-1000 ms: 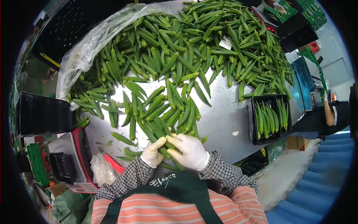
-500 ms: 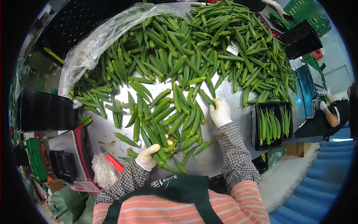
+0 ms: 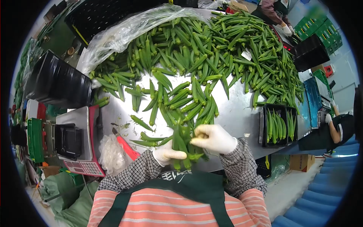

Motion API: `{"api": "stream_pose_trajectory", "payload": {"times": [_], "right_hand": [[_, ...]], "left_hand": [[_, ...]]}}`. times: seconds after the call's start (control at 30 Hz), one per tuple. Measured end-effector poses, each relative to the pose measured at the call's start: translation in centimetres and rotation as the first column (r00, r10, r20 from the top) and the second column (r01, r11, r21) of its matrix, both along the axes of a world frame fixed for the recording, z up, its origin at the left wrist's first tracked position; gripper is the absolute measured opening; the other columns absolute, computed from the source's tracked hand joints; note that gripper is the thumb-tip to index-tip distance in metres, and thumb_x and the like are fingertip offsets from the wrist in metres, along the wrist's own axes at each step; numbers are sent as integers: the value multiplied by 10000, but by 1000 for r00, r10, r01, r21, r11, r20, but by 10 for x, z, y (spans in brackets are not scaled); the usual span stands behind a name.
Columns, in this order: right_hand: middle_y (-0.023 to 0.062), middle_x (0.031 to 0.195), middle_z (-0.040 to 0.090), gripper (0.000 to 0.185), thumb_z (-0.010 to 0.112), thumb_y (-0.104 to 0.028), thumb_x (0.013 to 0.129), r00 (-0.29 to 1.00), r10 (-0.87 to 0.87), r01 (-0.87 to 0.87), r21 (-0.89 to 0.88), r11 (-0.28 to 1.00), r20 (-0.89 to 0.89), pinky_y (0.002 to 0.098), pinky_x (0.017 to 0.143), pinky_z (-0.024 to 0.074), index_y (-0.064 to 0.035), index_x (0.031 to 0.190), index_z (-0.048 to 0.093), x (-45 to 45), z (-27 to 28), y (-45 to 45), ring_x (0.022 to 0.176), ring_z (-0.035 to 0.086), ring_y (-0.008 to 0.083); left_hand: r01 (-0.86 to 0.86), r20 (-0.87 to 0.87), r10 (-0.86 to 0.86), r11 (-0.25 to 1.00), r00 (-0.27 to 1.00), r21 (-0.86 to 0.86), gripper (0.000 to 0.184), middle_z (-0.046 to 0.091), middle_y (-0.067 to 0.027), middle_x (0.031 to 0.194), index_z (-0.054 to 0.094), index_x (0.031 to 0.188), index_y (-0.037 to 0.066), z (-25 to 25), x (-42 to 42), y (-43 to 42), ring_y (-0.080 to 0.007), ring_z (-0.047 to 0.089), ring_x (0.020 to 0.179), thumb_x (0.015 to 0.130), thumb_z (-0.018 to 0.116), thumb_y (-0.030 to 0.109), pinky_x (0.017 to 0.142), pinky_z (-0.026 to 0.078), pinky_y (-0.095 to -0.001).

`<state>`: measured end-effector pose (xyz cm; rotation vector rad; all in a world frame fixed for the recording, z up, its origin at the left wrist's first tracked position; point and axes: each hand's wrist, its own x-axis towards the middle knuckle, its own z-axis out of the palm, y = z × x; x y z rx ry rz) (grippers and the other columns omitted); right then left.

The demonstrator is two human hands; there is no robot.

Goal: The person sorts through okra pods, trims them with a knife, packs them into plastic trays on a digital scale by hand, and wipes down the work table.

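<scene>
My left hand, in a white glove, is closed around several okra pods near the front edge of the metal table. Just right of it my gloved right hand has its fingers curled together beside the held pods; what they pinch, if anything, is too small to make out. Loose okra lies directly beyond both hands, and a large okra heap covers the far part of the table.
Black trays with okra stand at the right. At left are a scale with a small black tray, a plastic bag and stacked black containers. Co-workers are at the back right and right.
My right hand has come back from an okra pod at the centre right to beside my left hand. My left hand has moved slightly right, its pods now more upright. The view has shifted.
</scene>
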<state>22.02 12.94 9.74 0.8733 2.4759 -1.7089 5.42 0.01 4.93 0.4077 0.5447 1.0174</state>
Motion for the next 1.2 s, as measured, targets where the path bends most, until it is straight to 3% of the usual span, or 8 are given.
{"api": "stream_pose_trajectory", "payload": {"times": [0.1,0.4,0.63,0.73,0.87,0.97,1.1,1.2], "right_hand": [[41,779,615,233,592,-107,864,963,-267,219,-468,856,-37,230,607,479,45,1037,553,-15,-15,-24,692,587,102],[89,971,618,304,546,-104,880,934,-339,275,-376,885,-116,231,714,479,35,1149,530,-26,-35,-65,832,583,107],[77,860,631,264,535,-124,887,887,-450,382,-385,840,-103,219,635,464,40,1092,562,2,-66,-78,672,559,93],[80,853,632,260,529,-132,893,877,-474,414,-376,829,-78,224,638,466,36,1089,564,13,-69,-80,665,558,95],[77,846,632,260,529,-141,895,866,-497,442,-373,816,-59,227,637,465,33,1085,567,12,-65,-84,654,555,96],[67,834,629,265,538,-155,894,865,-495,441,-351,826,-78,224,631,460,31,1081,568,11,-63,-85,651,552,93],[53,829,625,265,551,-159,889,841,-539,497,-329,803,-44,214,626,450,26,1078,570,18,-66,-84,652,548,85],[52,833,622,263,545,-146,886,842,-539,506,-314,803,-21,212,625,449,26,1083,569,20,-71,-83,654,546,82]], "left_hand": [[-210,91,211,977,973,-22,666,514,-156,1204,365,1300,-15,-18,2,-26,-239,532,1092,756,662,227,938,431,-374],[-527,265,497,848,826,54,655,492,-218,1250,393,1287,-8,-14,-63,-89,-344,504,1126,759,655,279,979,378,-502],[-919,19,934,348,357,185,558,514,-196,1220,431,1251,14,55,-199,-182,-319,527,1093,829,581,347,941,419,-478],[-979,-124,979,173,159,110,462,549,-150,1176,467,1215,42,84,-249,-217,-309,537,1068,880,524,355,923,416,-494],[-925,-170,918,374,358,72,524,486,-180,1245,414,1231,-22,53,-319,-243,-306,499,1095,868,566,324,933,401,-480],[-966,-342,903,241,258,-92,640,390,-230,1296,322,1254,-92,71,-304,-236,-312,454,1120,847,601,315,935,395,-443],[-990,-484,874,103,45,94,681,364,-222,1265,279,1264,-101,75,-311,-282,-334,411,1149,835,624,300,943,370,-396],[-982,-289,953,-38,-92,187,435,486,-197,1211,461,1190,-50,100,-284,-286,-303,448,1176,863,583,210,971,382,-379]]}}
